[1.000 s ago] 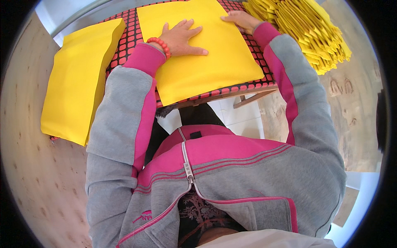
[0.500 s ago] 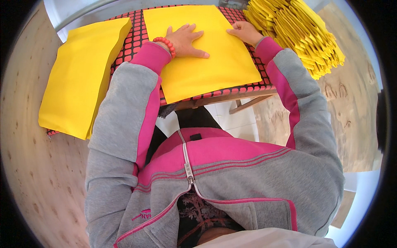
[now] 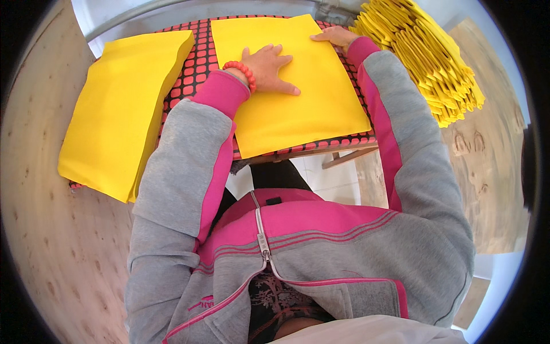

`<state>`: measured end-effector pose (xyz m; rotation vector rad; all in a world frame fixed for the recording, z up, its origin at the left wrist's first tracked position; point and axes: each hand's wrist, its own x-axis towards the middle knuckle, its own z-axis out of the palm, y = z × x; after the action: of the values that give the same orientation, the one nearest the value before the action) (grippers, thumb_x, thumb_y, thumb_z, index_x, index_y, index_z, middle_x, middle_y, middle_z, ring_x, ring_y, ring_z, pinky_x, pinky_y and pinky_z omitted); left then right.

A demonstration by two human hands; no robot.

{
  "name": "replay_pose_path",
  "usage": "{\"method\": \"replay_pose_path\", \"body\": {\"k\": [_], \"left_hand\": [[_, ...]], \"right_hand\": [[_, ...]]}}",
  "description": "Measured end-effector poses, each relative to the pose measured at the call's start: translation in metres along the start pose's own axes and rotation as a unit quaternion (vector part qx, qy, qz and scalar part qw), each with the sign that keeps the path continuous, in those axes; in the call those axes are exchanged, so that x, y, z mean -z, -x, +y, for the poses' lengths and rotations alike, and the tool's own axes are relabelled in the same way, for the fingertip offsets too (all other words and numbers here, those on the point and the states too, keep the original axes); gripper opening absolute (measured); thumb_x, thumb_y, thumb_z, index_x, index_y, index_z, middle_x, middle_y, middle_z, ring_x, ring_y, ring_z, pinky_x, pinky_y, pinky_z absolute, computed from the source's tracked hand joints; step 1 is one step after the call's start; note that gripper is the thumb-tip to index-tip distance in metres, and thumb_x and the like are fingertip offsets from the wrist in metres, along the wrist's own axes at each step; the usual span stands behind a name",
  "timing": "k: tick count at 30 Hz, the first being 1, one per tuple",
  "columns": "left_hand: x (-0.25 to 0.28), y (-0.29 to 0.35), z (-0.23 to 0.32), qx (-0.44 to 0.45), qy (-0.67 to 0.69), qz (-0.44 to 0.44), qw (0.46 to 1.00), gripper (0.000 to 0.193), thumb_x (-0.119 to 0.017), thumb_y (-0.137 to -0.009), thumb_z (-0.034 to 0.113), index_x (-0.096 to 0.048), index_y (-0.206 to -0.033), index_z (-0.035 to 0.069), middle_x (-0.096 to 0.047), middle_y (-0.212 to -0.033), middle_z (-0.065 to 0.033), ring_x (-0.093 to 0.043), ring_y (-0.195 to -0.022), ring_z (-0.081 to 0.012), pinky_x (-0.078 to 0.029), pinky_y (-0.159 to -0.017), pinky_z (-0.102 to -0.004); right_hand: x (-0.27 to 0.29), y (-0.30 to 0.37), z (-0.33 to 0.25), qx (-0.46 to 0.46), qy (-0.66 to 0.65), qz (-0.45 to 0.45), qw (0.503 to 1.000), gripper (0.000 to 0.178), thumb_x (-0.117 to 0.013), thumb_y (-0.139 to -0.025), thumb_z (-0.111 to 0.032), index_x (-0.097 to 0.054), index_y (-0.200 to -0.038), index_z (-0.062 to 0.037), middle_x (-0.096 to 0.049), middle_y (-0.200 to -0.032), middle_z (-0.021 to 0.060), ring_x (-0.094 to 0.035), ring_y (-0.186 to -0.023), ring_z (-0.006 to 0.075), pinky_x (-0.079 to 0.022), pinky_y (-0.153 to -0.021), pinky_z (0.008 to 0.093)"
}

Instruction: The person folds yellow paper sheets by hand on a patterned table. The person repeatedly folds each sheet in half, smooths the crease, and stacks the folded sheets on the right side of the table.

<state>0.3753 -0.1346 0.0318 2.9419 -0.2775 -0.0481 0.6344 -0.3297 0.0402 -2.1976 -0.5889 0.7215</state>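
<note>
Pressing flat, the left hand (image 3: 268,67) spreads open fingers on the yellow sheet (image 3: 298,109); right hand (image 3: 335,37) touches its far edge, fingers flat.

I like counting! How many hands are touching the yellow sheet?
2: the left hand lies flat on the yellow sheet; the right hand rests at its top edge.

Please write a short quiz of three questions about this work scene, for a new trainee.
1. True or false: the left hand lies flat on the yellow sheet.
2. Where does the right hand touch this sheet? A) at its far edge B) at its near edge C) nowhere
3. Fill in: the flat yellow pile lies to the person's ____; the fanned yellow stack lies on the other side.

Key: 1 true; 2 A; 3 left.
</note>
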Motion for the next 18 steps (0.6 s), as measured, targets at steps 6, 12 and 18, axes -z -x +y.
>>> {"method": "replay_pose_path", "body": {"k": [6,12,18], "left_hand": [[0.002,0.001,-0.003,0.032,-0.021,0.022,0.999,0.099,-0.066,-0.079,0.075,-0.046,-0.154,0.014,-0.035,-0.162,-0.0195,-0.030,-0.153,-0.0348,-0.021,-0.119,-0.0681],[0.002,0.007,-0.009,0.044,-0.007,0.025,0.999,0.097,-0.065,-0.080,0.075,-0.048,-0.152,0.012,-0.040,-0.159,-0.0189,-0.035,-0.150,-0.0348,-0.024,-0.117,-0.0681],[0.005,0.007,-0.011,0.033,-0.012,0.032,0.999,0.095,-0.066,-0.080,0.073,-0.053,-0.149,0.010,-0.048,-0.151,-0.0193,-0.042,-0.144,-0.0349,-0.028,-0.115,-0.0657]], "right_hand": [[-0.062,0.027,-0.010,0.439,0.606,0.281,0.601,0.013,-0.059,-0.090,-0.014,-0.066,-0.100,-0.0108,-0.068,-0.096,0.0084,-0.070,-0.091,0.0288,-0.057,-0.073,0.0398],[-0.042,0.058,-0.002,0.191,0.289,0.233,0.909,0.026,-0.065,-0.098,-0.030,-0.068,-0.112,-0.0083,-0.074,-0.103,0.0059,-0.071,-0.084,0.0165,-0.055,-0.064,0.0305],[-0.002,0.071,0.020,0.008,-0.045,-0.021,0.999,0.027,-0.070,-0.097,-0.034,-0.069,-0.106,-0.0084,-0.073,-0.093,0.0015,-0.070,-0.082,0.0126,-0.056,-0.066,0.0269]]}}
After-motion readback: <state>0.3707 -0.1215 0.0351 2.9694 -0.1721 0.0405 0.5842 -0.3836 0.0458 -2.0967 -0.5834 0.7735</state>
